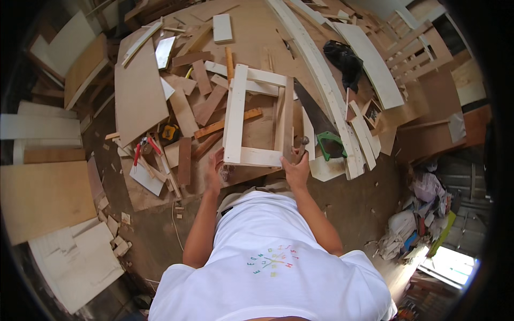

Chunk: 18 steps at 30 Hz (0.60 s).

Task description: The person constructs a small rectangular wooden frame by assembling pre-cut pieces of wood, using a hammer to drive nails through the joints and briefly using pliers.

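Wooden frame (259,120), a pale rectangle of four slats, lies flat on the cluttered workbench (251,37) directly ahead of the person, its near rail just beyond the body. Its long axis runs near to far, leaning slightly to the right at the far end; the two long side rails point away from the person and the short rails cross between them.

The left hand (216,170) rests at the frame's near left corner, fingers curled against the edge, apparently steadying that corner so the frame does not slide on the loose scraps beneath; whether the fingers truly clasp the wood cannot be told. The right hand (296,167) is closed around the handle of a hammer (302,145), whose head sits just beside the near right corner, where side rail meets near rail. That placement suggests the joint there is being worked while the other hand braces the opposite side.

A handsaw (316,123) with a green grip lies just right of the frame, blade pointing far and left, within easy reach. Brown offcuts (201,99) are scattered to the left and partly under the frame, and red-handled pliers (143,148) lie on a board (140,88) further left. A black bag (344,61) sits far right among long white planks (321,69).
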Motion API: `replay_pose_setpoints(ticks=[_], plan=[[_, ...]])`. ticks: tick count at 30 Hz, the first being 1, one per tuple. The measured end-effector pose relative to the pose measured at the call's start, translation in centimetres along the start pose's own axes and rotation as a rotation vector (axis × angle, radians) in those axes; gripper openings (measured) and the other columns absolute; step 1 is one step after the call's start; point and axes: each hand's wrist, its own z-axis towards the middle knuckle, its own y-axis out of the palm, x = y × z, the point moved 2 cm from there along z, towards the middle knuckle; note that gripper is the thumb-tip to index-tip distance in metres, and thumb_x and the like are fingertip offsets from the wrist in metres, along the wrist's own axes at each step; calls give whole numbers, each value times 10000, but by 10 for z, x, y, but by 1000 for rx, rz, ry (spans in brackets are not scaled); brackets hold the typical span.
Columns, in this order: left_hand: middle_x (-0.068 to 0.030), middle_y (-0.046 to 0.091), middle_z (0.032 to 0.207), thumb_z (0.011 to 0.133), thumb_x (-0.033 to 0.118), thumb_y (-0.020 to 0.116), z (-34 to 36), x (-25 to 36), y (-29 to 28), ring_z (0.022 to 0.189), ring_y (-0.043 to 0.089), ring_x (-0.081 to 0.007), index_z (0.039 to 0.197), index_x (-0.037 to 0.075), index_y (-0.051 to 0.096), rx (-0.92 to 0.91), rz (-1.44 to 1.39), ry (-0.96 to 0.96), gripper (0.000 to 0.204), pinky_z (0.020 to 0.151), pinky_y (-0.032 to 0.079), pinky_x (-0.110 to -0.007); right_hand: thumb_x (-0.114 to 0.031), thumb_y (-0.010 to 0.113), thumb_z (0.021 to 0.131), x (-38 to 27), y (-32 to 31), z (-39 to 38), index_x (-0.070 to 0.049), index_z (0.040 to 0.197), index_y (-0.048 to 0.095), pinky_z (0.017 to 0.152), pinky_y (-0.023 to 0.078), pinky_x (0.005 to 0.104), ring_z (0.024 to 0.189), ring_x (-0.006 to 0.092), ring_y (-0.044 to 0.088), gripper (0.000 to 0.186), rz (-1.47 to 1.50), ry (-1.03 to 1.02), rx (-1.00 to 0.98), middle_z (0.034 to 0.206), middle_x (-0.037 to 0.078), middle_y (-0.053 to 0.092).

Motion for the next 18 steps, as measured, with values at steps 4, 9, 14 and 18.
replay_pose_setpoints(ticks=[4,9,14,18], plan=[[-131,600,1383,1121,371,516,-8,19,57,1224,656,-267,1594,104,276,27,23,-6,594,1073,511,-395,-264,893,774,-11,-1,3,-21,1165,596,953,517,440,1055,335,692,548,-109,-42,76,1106,178,698],[-197,599,1352,1110,261,549,10,23,66,1096,722,-315,1528,82,295,-33,-194,-9,521,1012,593,-459,-231,892,770,-28,4,15,-21,1140,592,941,518,415,1020,308,683,521,-134,-23,98,1081,151,693],[-219,599,1341,1099,201,561,11,34,86,1104,722,-326,1517,85,251,-174,-255,56,534,1026,592,-500,-210,880,761,-22,-10,32,-27,1111,601,908,535,438,970,325,711,484,-47,-96,210,1030,158,716],[-234,580,1365,1092,179,566,17,14,91,1137,707,-371,1502,105,220,-199,-379,-39,542,1060,562,-544,-200,873,766,-36,-19,39,-32,1097,612,885,547,417,939,309,721,453,-121,-39,178,1019,154,722]])
